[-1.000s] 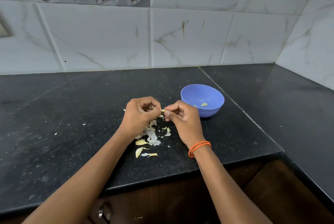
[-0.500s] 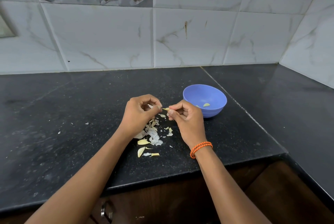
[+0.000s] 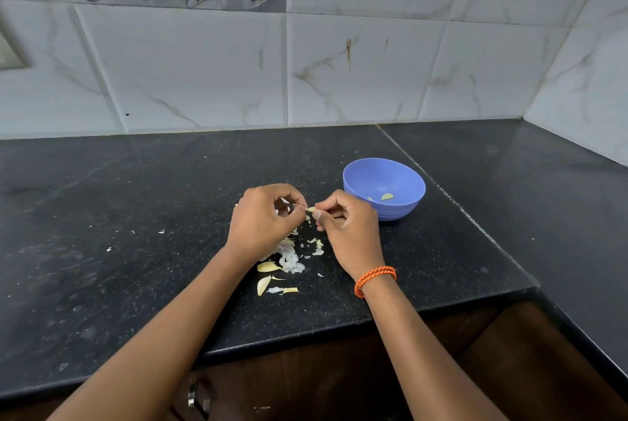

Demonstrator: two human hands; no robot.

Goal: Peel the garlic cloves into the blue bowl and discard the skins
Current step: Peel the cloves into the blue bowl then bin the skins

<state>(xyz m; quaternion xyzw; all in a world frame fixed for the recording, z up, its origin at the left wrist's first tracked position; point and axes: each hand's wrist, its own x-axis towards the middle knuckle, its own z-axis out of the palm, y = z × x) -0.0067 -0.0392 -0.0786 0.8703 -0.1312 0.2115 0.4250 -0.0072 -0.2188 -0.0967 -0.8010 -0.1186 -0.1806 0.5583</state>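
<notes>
Black granite counter (image 3: 136,217) under marble-look wall tiles (image 3: 356,74), both hands busy over garlic.

Left hand (image 3: 263,222) and right hand (image 3: 346,230) meet fingertip to fingertip, each curled and pinching one garlic clove (image 3: 310,209) held between them. Just beyond the right hand's knuckles sits the blue bowl (image 3: 384,188), with peeled pieces (image 3: 386,196) inside. Below and between the two hands lie loose garlic skins (image 3: 289,256), and nearer the left wrist, cloves (image 3: 263,284). An orange bracelet (image 3: 375,279) circles the right wrist.
</notes>
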